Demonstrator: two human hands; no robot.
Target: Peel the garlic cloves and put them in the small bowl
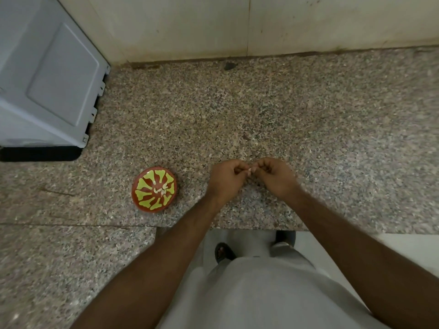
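A small red bowl (154,189) with a yellow-green flower pattern stands on the speckled granite counter (237,110), left of my hands. A few pale peeled garlic cloves (163,188) lie in its middle. My left hand (225,180) and my right hand (275,178) meet above the counter, fingers curled. Between their fingertips they pinch a small whitish garlic clove (250,170), mostly hidden by the fingers.
A grey-blue appliance (47,77) on a black base fills the counter's back left corner. A pale wall (237,24) runs along the back. A dark speck (229,66) lies near the wall. The counter's front edge is just below my wrists, with my feet beneath.
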